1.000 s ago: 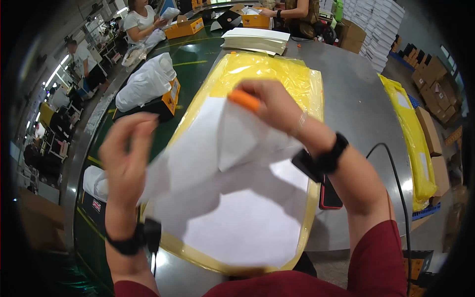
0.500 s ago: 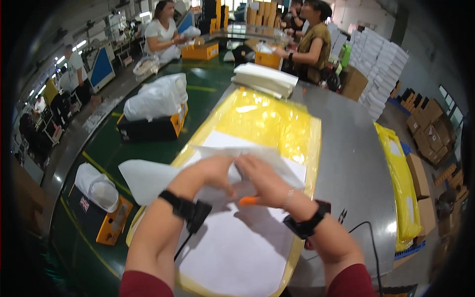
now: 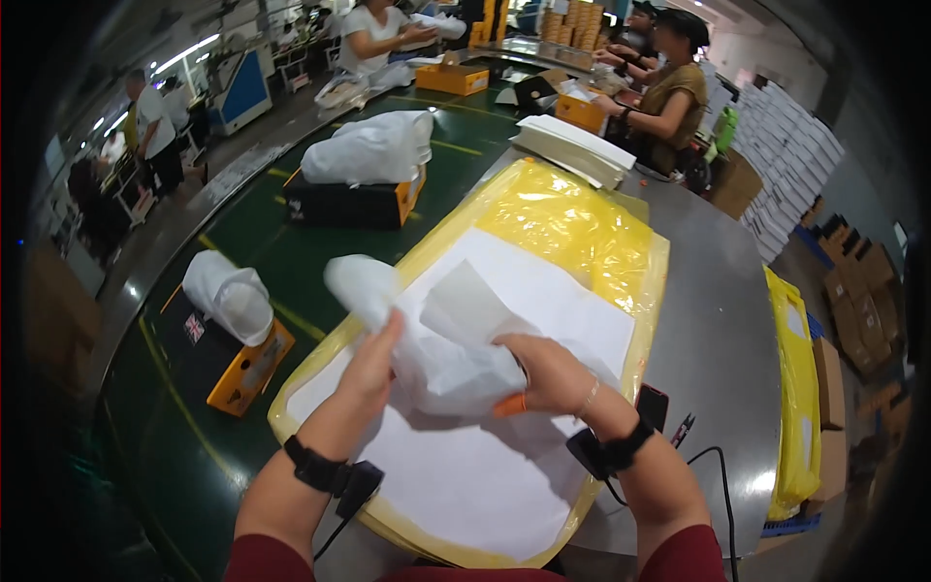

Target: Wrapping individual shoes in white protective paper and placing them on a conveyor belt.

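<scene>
The held paper [image 3: 451,378] is creased, matt — the wrap [image 3: 553,209] glossy, wrinkled plastic — the surface [image 3: 713,359] smooth, shiny metal.

Your left hand [image 3: 370,365] and right hand [image 3: 551,376] hold crumpled white paper [image 3: 451,376] between them; white sheets [image 3: 465,485] lie below on yellow plastic [image 3: 558,209]. To your left, black-and-orange boxes [image 3: 339,207] bear white bundles [image 3: 364,150].

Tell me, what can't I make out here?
Head view:
Inside of the crumpled white paper: hidden by its folds.
Left hand: some fingers hidden behind the paper.
Phone: partly behind the right wristband.
White-shirted co-worker at top: head cut off by the upper edge.
</scene>
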Demonstrator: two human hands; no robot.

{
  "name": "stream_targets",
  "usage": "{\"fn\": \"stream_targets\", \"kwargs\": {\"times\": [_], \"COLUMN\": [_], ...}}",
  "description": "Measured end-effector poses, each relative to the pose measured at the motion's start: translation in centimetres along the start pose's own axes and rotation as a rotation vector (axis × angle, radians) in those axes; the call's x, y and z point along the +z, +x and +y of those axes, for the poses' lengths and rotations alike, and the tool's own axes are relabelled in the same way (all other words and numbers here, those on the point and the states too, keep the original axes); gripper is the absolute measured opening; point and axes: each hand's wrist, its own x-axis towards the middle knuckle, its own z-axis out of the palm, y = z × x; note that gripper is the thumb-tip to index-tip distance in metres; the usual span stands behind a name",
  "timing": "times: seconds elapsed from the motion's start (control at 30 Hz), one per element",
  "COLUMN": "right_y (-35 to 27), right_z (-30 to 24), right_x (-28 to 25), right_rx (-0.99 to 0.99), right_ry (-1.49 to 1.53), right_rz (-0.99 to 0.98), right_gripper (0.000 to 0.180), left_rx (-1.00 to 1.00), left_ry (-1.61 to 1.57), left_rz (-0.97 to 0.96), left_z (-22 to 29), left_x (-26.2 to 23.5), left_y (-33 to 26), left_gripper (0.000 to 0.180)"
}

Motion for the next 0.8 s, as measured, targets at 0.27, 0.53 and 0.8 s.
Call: {"fn": "stream_targets", "kwargs": {"times": [0.27,0.53,0.8], "right_y": [4.0,8.7,-5.8], "right_z": [-1.5,-1.9,-5.9], "right_x": [-0.7,-2.7,7.0], "right_rx": [0.07,0.356,0.097], "right_ry": [0.25,-0.343,0.478], "right_rz": [-0.418,-0.359,0.19], "right_gripper": [0.067,0.078,0.058], "left_rx": [-0.257,0.791,0.218], "left_ry": [1.121,1.787,1.277], "left_rz": [-0.621,-0.646,-0.792], "left_z": [3.8,1.7,4.8], "left_x": [3.1,0.2,-1.9], "left_y": [4.0,1.1,3.6], "left_gripper": [0.061,0.109,0.105]}}
